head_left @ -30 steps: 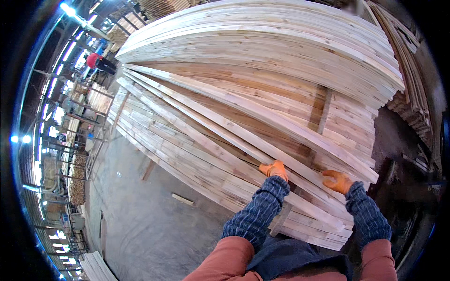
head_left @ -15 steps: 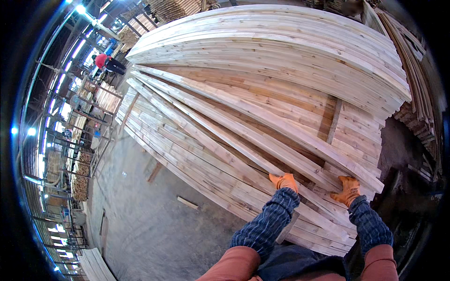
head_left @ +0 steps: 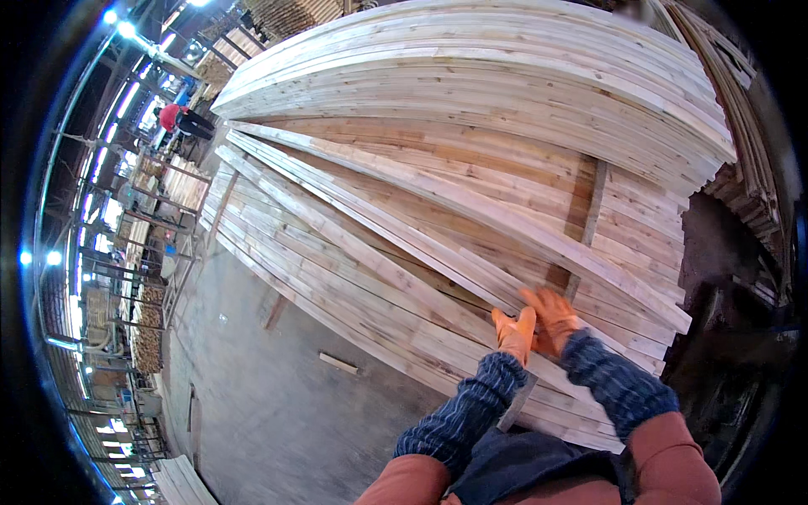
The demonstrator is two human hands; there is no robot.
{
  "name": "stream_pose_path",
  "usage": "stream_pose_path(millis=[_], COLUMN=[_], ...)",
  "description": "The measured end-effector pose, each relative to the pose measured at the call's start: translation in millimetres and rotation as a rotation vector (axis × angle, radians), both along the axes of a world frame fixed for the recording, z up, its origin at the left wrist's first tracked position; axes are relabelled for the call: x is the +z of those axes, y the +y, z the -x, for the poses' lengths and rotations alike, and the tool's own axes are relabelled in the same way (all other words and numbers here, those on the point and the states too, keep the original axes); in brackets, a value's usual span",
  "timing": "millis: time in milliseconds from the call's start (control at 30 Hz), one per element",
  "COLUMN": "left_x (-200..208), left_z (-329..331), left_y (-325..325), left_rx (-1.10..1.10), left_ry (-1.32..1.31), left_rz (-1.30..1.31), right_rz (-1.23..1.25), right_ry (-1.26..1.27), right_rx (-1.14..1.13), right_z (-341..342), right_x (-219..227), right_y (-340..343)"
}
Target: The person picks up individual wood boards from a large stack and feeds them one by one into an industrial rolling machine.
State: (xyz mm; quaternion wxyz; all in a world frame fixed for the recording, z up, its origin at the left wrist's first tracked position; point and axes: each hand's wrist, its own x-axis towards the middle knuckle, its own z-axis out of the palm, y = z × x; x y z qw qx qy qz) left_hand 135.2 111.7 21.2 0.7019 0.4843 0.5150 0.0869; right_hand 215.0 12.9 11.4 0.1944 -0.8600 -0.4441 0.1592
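Long pale wooden boards (head_left: 404, 242) lie loose and slightly fanned over a lower layer of boards. My left hand (head_left: 514, 333), in an orange glove, grips at the near part of the loose boards, thumb and fingers around their edges. Right beside it my right hand (head_left: 553, 322), gloved alike, reaches across the same boards with its fingers hooked over their far side. The two gloves almost touch, and they hide part of the boards beneath. Farther right, a separate thick board (head_left: 505, 220) runs lengthwise, apart from both hands.
A tall stack of boards (head_left: 471, 93) stands along the far side. A crosswise wooden strip (head_left: 592, 215) lies on the lower layer. Scrap wood (head_left: 338, 363) rests on the grey floor (head_left: 278, 404) at left. A person in red (head_left: 174, 116) bends over at the far left.
My right hand has moved left, next to my left hand, bringing a board against the one at the left hand. The view has shifted slightly.
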Motion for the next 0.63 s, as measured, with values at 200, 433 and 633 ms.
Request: stream_pose_path(millis=[200, 433, 633], left_x=[-11.0, 47.6, 55.3], left_z=[34.0, 57.9, 32.0], left_y=[7.5, 86.5, 212.6], left_rx=[-0.09, -0.589, -1.069], left_ry=[-0.183, -0.017, 0.31], left_rz=[-0.507, -1.328, -1.547], right_rz=[0.18, 0.118, 0.082], right_ry=[-0.052, 0.078, 0.305], right_rx=[-0.029, -0.028, -0.081], right_z=[-1.7, 9.6, 15.1], right_x=[-43.4, 52.6, 91.1], right_y=[56.6, -73.7, -269.3])
